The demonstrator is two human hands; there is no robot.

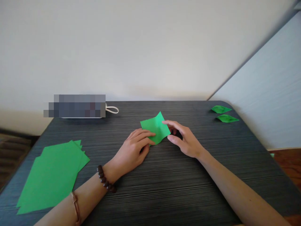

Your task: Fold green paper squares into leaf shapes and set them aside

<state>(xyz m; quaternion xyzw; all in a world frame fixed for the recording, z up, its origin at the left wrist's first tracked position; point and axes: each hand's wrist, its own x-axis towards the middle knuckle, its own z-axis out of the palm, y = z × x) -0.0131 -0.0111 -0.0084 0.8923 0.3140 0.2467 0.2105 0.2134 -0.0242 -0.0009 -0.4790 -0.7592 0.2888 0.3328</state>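
A small green paper square (156, 127) lies near the middle of the dark striped table (164, 188), one corner pointing away from me. My left hand (134, 150) rests on its near left edge, fingers pressed down on the paper. My right hand (183, 138) touches the paper's right corner, fingers curled and pinching its edge. A bead bracelet and a cord band sit on my left wrist.
A stack of green paper sheets (53, 175) lies at the near left. Two folded green leaf shapes (224, 114) lie at the far right. A blurred object with a white loop (112, 109) lies at the back left. Walls close in behind and to the right.
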